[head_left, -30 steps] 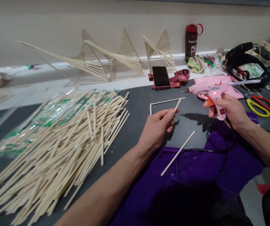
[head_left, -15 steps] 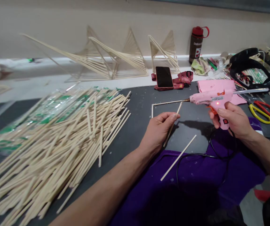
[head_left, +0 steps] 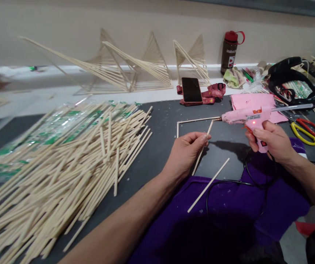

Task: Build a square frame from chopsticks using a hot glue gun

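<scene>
Between the thumb and fingers of my left hand (head_left: 189,148) is a thin wooden stick (head_left: 198,160), slanting with its upper end toward the glue gun's nozzle. My right hand (head_left: 275,137) is wrapped round the handle of a pink hot glue gun (head_left: 249,116); its small light glows and a clear glue stick (head_left: 295,107) pokes out of the back. The nozzle is at the tip of the held stick. Just behind lie sticks forming a corner (head_left: 193,120) on the dark table. One loose stick (head_left: 208,186) rests partly on purple cloth (head_left: 229,205).
A big heap of wooden sticks (head_left: 91,172) and plastic wrappers (head_left: 53,132) covers the left. Stick frames (head_left: 143,68) stand along the wall. Behind are a phone (head_left: 192,90), a lanyard (head_left: 215,93) and a bottle (head_left: 229,55). Scissors (head_left: 306,134) and a black cable (head_left: 229,180) lie right.
The glue gun has shifted very slightly to the right, and the held stick's tip has moved a little with it. My left hand keeps nearly the same place and grip.
</scene>
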Demonstrator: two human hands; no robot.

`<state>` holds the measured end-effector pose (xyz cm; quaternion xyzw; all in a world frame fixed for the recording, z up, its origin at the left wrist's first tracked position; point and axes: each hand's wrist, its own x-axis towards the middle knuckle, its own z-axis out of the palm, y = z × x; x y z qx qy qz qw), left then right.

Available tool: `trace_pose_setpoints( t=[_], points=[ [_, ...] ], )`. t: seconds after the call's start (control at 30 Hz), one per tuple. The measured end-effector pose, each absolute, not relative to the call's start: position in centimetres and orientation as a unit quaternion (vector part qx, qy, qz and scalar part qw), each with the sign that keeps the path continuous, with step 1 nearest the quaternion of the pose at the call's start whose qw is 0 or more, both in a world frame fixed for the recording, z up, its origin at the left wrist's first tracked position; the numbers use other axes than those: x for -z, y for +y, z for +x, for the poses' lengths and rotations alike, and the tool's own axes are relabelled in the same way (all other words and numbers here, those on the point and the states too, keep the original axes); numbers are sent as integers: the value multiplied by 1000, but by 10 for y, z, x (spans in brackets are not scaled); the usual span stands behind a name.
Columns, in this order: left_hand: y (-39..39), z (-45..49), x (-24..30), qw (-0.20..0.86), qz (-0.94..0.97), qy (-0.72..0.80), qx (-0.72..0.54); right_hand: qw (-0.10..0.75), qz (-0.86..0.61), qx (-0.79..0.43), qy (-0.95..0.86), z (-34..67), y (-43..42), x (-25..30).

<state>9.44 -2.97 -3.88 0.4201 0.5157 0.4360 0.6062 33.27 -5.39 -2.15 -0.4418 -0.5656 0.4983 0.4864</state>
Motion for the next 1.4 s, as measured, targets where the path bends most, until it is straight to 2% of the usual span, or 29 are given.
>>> trace_pose_setpoints(
  t=[0.97,1.1,1.23,1.4],
  points=[
    [-32,94,38,650,411,474,-428,468,-467,-504,-555,332,-51,28],
    [-29,92,33,646,393,466,-460,458,-479,-512,-547,331,-48,28],
    [-26,90,30,630,381,459,-496,477,-503,-520,-499,335,-41,27],
    [-28,91,33,637,379,466,-483,527,-491,-533,-445,351,-23,31]
  ],
)
